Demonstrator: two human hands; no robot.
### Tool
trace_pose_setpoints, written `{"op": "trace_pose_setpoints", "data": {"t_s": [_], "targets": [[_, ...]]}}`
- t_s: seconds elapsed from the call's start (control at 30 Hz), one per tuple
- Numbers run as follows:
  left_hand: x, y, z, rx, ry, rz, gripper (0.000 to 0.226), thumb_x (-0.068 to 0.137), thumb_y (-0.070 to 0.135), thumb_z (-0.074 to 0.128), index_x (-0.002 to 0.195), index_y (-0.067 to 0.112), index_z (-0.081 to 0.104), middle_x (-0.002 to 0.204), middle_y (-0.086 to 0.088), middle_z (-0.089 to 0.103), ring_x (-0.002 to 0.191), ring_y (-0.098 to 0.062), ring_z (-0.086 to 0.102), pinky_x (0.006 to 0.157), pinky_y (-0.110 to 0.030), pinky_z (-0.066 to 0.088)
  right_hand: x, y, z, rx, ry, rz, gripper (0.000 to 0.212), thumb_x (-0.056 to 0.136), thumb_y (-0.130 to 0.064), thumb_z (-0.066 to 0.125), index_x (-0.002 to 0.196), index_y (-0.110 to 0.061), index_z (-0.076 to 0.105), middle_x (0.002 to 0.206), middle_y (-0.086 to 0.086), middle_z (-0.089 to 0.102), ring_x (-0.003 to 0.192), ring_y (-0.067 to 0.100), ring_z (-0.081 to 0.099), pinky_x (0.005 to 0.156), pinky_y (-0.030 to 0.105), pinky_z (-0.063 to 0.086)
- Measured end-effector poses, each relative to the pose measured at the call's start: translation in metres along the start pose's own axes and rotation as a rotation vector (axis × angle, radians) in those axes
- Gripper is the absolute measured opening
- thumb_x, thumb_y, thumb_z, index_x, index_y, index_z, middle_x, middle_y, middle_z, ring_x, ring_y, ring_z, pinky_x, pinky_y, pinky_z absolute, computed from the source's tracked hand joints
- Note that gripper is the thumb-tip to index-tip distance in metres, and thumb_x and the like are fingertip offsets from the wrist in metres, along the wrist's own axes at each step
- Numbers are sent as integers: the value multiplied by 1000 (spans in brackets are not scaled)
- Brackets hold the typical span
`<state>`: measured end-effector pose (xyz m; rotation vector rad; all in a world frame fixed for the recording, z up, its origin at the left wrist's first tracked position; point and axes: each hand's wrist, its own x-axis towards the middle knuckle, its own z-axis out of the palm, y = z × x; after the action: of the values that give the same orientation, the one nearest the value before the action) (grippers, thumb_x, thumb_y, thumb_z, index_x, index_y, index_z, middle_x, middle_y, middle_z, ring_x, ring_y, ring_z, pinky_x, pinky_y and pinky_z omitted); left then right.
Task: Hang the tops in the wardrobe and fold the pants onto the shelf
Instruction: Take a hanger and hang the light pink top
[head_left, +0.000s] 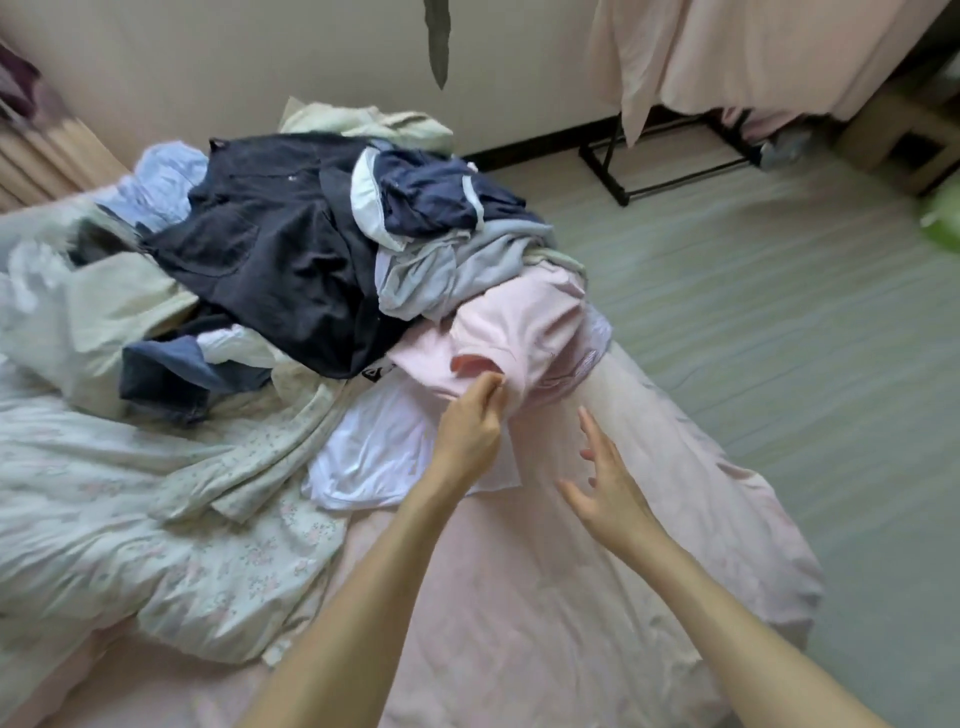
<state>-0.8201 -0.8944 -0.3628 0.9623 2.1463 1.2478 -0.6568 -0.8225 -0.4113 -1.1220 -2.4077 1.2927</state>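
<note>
The left grip (470, 423) is pinching the pink top (511, 332) at the clothes pile's (291, 249) edge on the bed (545, 597); the right grip (605, 483) is hovering released beside it.

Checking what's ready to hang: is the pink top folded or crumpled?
Crumpled. The pink top lies bunched at the pile's edge, and the left hand pinches its fabric.

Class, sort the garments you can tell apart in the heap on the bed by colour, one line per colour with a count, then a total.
Only what shows on top; more may be buried.
Pink: 1, pink top, pinched by the left hand
White: 1, white top
Grey: 1, grey garment
Dark: 2, black garment, navy garment
Total: 5
</note>
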Motion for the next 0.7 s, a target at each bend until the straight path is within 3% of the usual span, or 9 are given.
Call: {"op": "trace_pose_setpoints", "data": {"t_s": [0.1,0.2,0.27,0.33,0.43,0.5,0.57,0.6,0.7], "targets": [[-48,32,13,-162,-164,48,21,95,3,46,79,16,51,66,11,47,60,-1,42,64,-29,34,-20,-5,-33,-33,26,-89,89,83,-15,65,133,-43,-2,147,-14,14,140,15,21,113,27,22],[-99,51,20,-218,-385,103,19,91,11,45,79,23,52,71,19,47,65,10,44,65,-15,35,-42,-1,-50,-245,-109,-48,89,83,-20,65,134,-49,-2,155,-5,3,141,12,12,109,22,18],[-119,67,19,-221,-496,147,16,90,13,44,86,15,59,80,17,57,74,11,49,70,-12,39,-60,2,-56,-304,-166,-47,69,87,-15,59,143,-35,24,155,1,12,139,15,19,107,21,20],[-123,81,17,-238,-506,156,16,88,14,44,86,15,60,76,18,60,72,9,50,70,-14,40,-77,2,-59,-227,-171,-9,41,90,-7,50,130,-18,51,144,5,41,134,20,35,103,22,28],[-138,98,20,-267,-456,112,17,94,10,47,84,9,61,72,11,54,66,4,46,67,-15,36,-133,2,-70,-81,-126,153,23,94,-16,49,113,-16,63,114,5,66,108,18,57,80,27,42],[-151,102,32,-277,-449,56,21,96,7,46,85,15,61,75,12,56,69,4,48,67,-13,37,-176,6,-81,60,-41,193,16,93,-15,53,95,-22,67,91,-8,68,90,10,58,73,27,42],[-169,109,51,-246,-468,20,21,96,9,45,85,17,61,75,11,56,70,0,48,64,-12,37,-225,9,-95,191,72,249,27,90,-11,56,71,-29,61,64,-22,60,67,-5,52,63,20,40],[-178,116,63,-229,-488,17,20,97,10,44,86,16,60,75,9,55,70,-2,47,62,-13,36,-250,13,-102,220,144,271,31,90,-10,57,64,-28,57,54,-23,55,56,-10,45,57,15,36],[-202,142,99,-207,-585,82,20,98,9,41,87,15,58,71,10,50,65,-2,44,59,-13,33,-310,24,-118,216,333,344,32,89,-15,60,58,-17,51,45,-15,41,47,0,33,48,16,28]]}}
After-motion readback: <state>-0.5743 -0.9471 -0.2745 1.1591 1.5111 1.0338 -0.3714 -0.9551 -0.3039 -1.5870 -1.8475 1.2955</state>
